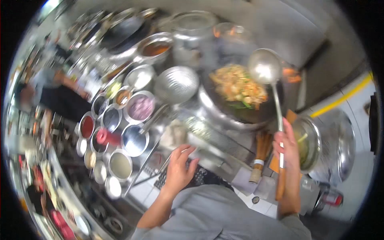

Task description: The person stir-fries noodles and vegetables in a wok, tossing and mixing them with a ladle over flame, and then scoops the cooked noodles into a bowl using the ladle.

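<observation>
My right hand [289, 146] is wrapped round the handle of a ladle [265, 67], which has a wooden grip and a long metal shaft. The ladle's round bowl is raised over the right side of a dark wok [262, 116]. In the wok lies a heap of stir-fried food [238, 86], yellowish-orange with green strips; I cannot make out its exact kind. My left hand [181, 170] hovers in front of my body, fingers loosely bent and apart, with nothing in it. Closest to it is a crumpled pale cloth [174, 135] at the counter's front edge.
A perforated strainer [177, 85] sits left of the wok. Several ingredient bowls, one with purplish pieces [141, 108], and a red squeeze bottle [107, 138] crowd the left. A bamboo brush [262, 150] leans below the wok; a metal pot [316, 140] stands right. A person [56, 88] works far left.
</observation>
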Motion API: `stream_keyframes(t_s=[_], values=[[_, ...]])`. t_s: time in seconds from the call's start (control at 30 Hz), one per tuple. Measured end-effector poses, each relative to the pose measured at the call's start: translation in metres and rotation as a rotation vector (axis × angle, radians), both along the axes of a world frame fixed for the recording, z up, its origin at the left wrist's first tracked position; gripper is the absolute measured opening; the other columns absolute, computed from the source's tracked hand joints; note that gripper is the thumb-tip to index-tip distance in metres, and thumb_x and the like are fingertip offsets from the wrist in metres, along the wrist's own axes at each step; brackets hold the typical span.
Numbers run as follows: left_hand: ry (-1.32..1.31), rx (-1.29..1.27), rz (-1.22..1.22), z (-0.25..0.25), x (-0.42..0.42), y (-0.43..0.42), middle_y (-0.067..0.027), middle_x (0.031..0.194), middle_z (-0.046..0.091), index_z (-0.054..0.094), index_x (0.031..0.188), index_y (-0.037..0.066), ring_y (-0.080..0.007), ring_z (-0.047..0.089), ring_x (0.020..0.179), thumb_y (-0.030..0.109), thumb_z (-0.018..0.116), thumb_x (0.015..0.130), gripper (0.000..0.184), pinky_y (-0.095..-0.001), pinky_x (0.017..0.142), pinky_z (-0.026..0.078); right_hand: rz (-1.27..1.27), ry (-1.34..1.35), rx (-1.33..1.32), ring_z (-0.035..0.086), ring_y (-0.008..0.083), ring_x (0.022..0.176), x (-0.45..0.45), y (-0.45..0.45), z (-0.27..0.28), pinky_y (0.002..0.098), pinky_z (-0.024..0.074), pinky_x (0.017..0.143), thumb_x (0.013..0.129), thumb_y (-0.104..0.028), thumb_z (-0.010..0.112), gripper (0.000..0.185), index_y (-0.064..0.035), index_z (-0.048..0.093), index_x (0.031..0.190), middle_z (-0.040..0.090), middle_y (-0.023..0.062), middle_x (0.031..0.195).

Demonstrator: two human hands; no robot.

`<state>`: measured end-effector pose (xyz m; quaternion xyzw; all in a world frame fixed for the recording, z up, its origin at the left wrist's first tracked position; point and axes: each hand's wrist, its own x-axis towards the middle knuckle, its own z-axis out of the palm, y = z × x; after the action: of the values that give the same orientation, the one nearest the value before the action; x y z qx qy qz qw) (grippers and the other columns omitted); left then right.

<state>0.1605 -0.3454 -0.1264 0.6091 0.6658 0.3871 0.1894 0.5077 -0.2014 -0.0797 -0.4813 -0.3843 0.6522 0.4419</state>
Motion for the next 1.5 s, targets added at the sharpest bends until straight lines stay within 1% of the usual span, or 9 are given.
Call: stream_keyframes(t_s=[0.1,0.23,0.33,0.43,0.57,1.07,1.17,1.37,1.5], values=[[-0.066,-0.007,-0.025,-0.011,-0.025,-0.033,-0.0188,0.120,0.067,0.068,0.120,0.002,-0.0381,0.065,0.111,0.014,0.076,0.091,0.033,-0.0418,0.096,0.052,0.212,0.285,-0.134,0.036,0.0045,0.043,-0.041,-0.030,0.034,0.0246,0.0386,0.029,0.104,-0.010,0.046,0.065,-0.0176,0.022,0.163,0.044,0.0013,0.077],[-0.101,-0.054,0.014,-0.026,-0.050,-0.074,-0.0141,0.110,0.068,0.069,0.114,0.002,-0.0348,0.066,0.102,0.015,0.076,0.090,0.029,-0.0433,0.089,0.053,0.511,0.241,-0.345,0.037,0.0063,0.044,-0.132,-0.071,0.042,0.0257,0.0389,0.033,0.104,-0.010,0.047,0.064,-0.0171,0.022,0.163,0.044,0.0023,0.077],[-0.144,-0.093,0.038,-0.042,-0.064,-0.105,-0.0141,0.108,0.069,0.069,0.113,0.001,-0.0347,0.067,0.100,0.017,0.075,0.090,0.028,-0.0432,0.089,0.053,0.810,0.104,-0.321,0.041,0.0075,0.047,-0.198,-0.092,0.019,0.0276,0.0417,0.038,0.105,-0.013,0.050,0.063,-0.0188,0.024,0.162,0.049,0.0030,0.079],[-0.169,-0.139,0.040,-0.053,-0.078,-0.130,-0.0141,0.105,0.069,0.070,0.111,0.002,-0.0349,0.067,0.099,0.018,0.074,0.091,0.026,-0.0436,0.086,0.053,0.917,-0.077,-0.257,0.043,0.0089,0.047,-0.256,-0.118,0.007,0.0281,0.0415,0.038,0.105,-0.013,0.051,0.062,-0.0176,0.025,0.161,0.052,0.0029,0.079],[-0.187,-0.156,0.079,-0.061,-0.091,-0.159,-0.0141,0.104,0.068,0.070,0.110,0.002,-0.0353,0.067,0.098,0.019,0.074,0.091,0.026,-0.0443,0.085,0.053,0.970,-0.313,-0.167,0.048,0.0096,0.049,-0.297,-0.139,-0.008,0.0281,0.0421,0.039,0.104,-0.011,0.052,0.063,-0.0138,0.024,0.161,0.052,0.0019,0.075],[-0.245,-0.195,0.048,-0.077,-0.117,-0.187,-0.0170,0.107,0.069,0.069,0.115,-0.001,-0.0363,0.067,0.101,0.019,0.072,0.093,0.029,-0.0419,0.088,0.054,0.936,-0.430,-0.115,0.045,0.0068,0.049,-0.320,-0.163,-0.021,0.0254,0.0405,0.041,0.105,-0.008,0.048,0.063,-0.0158,0.022,0.162,0.051,0.0007,0.076],[-0.240,-0.200,0.037,-0.077,-0.118,-0.186,-0.0170,0.108,0.069,0.069,0.115,-0.001,-0.0363,0.067,0.101,0.019,0.072,0.093,0.029,-0.0421,0.089,0.054,0.903,-0.399,-0.167,0.048,0.0100,0.049,-0.319,-0.163,-0.018,0.0284,0.0395,0.040,0.104,-0.010,0.052,0.064,-0.0129,0.023,0.161,0.052,0.0016,0.074],[-0.232,-0.193,0.024,-0.075,-0.123,-0.178,-0.0176,0.110,0.068,0.069,0.115,0.000,-0.0370,0.066,0.103,0.019,0.073,0.093,0.030,-0.0431,0.091,0.053,0.850,-0.047,-0.348,0.043,0.0084,0.048,-0.303,-0.154,-0.016,0.0276,0.0413,0.037,0.105,-0.013,0.050,0.062,-0.0179,0.024,0.161,0.050,0.0031,0.081],[-0.116,-0.045,0.095,-0.068,-0.135,-0.146,-0.0175,0.112,0.067,0.069,0.116,0.000,-0.0376,0.065,0.106,0.015,0.075,0.090,0.030,-0.0440,0.093,0.052,0.800,0.412,-0.601,0.039,0.0051,0.047,-0.286,-0.142,-0.019,0.0250,0.0413,0.037,0.108,-0.015,0.047,0.056,-0.0209,0.027,0.160,0.045,0.0012,0.084]])
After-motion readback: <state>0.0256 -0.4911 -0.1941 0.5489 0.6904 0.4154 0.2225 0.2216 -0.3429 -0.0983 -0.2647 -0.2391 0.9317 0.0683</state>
